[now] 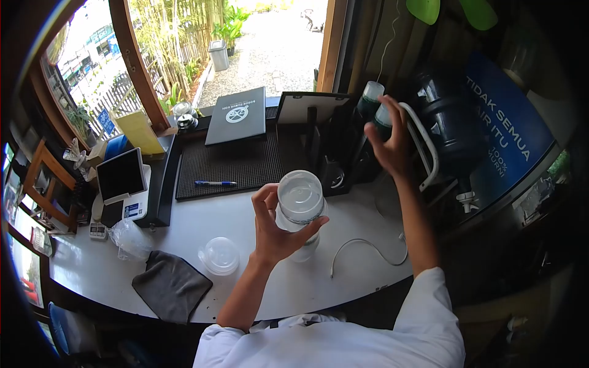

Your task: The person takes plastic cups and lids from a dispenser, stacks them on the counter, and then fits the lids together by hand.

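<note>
My left hand [273,230] is wrapped round a clear plastic cup [300,195], held over the table with its round end facing me. Below it, more clear plastic [305,251] shows, partly hidden by the hand. My right hand [392,138] is raised at the right with its fingers apart. Its fingertips overlap a dark green cylinder with a pale top [383,115], and a similar cylinder [371,92] stands just behind. On the table left of my left forearm lies a round clear plastic tub [219,256].
A dark cloth [170,286] and a crumpled plastic bag [130,239] lie at the left, near a tablet stand [123,178]. Behind are a black mat [227,165] with a blue pen [215,183] and a dark menu [238,116]. A white cable [362,241] curls at the right.
</note>
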The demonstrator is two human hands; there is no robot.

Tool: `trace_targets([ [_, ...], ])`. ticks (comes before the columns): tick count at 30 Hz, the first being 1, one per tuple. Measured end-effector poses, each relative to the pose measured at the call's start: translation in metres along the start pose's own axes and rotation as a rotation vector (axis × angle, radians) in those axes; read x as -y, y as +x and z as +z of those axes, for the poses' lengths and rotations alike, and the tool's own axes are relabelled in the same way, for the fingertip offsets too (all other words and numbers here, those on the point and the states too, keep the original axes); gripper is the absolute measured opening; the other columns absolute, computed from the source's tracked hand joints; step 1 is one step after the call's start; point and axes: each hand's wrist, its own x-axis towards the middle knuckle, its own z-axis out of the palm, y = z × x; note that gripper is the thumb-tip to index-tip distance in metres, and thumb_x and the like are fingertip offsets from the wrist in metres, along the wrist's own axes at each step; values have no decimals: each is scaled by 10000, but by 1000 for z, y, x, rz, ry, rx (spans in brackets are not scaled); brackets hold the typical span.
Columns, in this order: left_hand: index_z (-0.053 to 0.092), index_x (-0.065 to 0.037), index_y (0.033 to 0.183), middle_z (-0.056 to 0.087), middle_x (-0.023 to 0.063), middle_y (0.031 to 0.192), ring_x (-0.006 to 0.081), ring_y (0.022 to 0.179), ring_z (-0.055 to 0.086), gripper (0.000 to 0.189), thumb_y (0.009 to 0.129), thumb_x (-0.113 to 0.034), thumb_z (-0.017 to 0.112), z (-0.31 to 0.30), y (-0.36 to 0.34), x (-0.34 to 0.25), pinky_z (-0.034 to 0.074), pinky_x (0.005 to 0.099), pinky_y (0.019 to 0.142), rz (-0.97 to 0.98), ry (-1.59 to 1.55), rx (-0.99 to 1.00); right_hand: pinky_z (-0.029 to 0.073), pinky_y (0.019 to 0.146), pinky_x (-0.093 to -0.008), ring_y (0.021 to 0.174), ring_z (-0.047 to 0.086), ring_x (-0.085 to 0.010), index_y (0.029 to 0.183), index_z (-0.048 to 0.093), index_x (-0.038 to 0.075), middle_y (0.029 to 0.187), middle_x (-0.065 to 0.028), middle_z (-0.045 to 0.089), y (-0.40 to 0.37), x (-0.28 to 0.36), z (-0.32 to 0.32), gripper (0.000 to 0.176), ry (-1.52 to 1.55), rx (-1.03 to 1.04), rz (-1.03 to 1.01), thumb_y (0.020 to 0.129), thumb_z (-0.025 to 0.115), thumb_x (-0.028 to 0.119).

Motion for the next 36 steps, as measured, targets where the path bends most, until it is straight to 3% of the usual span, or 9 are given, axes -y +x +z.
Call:
trace_targets([
  [3, 311, -79, 1365, 559, 190, 1317, 323, 1221, 599, 917, 710, -229, 936, 5, 18, -13, 456, 489, 1070, 11, 83, 75, 425, 1107, -501, 1321, 531, -356, 1534, 330, 102, 1475, -201, 446, -10, 100, -10, 995, 636, 494, -28, 778, 844, 496],
  [6, 249, -78, 1478, 483, 221, 1433, 354, 1339, 504, 1095, 672, -304, 955, 7, 17, 0, 396, 503, 1133, 65, 146, 94, 453, 1092, -471, 1293, 560, -339, 1527, 330, 78, 1464, -186, 451, -7, 119, -3, 965, 498, 708, -133, 790, 864, 399],
  [9, 198, -94, 1538, 451, 225, 1466, 373, 1382, 454, 1199, 648, -342, 962, 3, 3, 2, 379, 515, 1145, 67, 270, 26, 478, 1077, -431, 1279, 566, -298, 1519, 330, 78, 1425, -176, 484, 20, 98, -15, 873, 617, 521, 61, 844, 834, 307],
  [13, 197, -122, 1553, 441, 227, 1476, 387, 1397, 433, 1219, 637, -363, 965, -10, -38, 10, 363, 523, 1152, -195, 262, 184, 559, 954, -399, 1195, 620, -303, 1465, 409, 68, 1345, -177, 573, 94, 14, -16, 700, 513, -178, 32, 905, 771, 277],
  [20, 244, -121, 1526, 622, 224, 1273, 355, 1194, 634, 1044, 743, -304, 910, -6, -44, 15, 476, 506, 1055, -169, 271, 149, 500, 982, -468, 1190, 581, -425, 1443, 462, 148, 1327, -270, 542, 124, -157, 20, 706, -191, -133, 187, 892, 717, 508],
  [26, 261, -112, 1517, 656, 211, 1228, 343, 1172, 654, 1037, 735, -299, 915, -4, -9, -9, 480, 490, 1057, -58, 205, 73, 422, 1063, -486, 1294, 505, -404, 1428, 500, 148, 1369, -264, 494, 96, -121, 41, 724, -413, -270, 1, 870, 717, 554],
  [28, 252, -111, 1521, 664, 205, 1217, 342, 1168, 657, 1064, 718, -286, 928, -1, 1, -11, 484, 496, 1054, -12, 172, 64, 433, 1064, -486, 1297, 517, -397, 1468, 457, 143, 1388, -247, 501, 85, -35, 25, 805, -77, -77, -143, 842, 751, 554],
  [32, 215, -92, 1544, 615, 175, 1272, 295, 1234, 599, 1169, 654, -199, 965, 8, 11, -15, 440, 465, 1087, -22, 122, 79, 491, 1035, -471, 1263, 583, -328, 1514, 367, 98, 1413, -190, 519, 26, 90, -4, 826, 801, 883, -40, 874, 777, 422],
  [36, 146, -101, 1568, 430, 216, 1468, 349, 1363, 474, 1309, 588, -271, 998, 14, -3, -8, 381, 498, 1147, 40, 143, 103, 531, 985, -444, 1204, 617, -308, 1461, 466, 91, 1326, -176, 590, -3, 103, 4, 729, 620, 829, -292, 866, 796, 351],
])
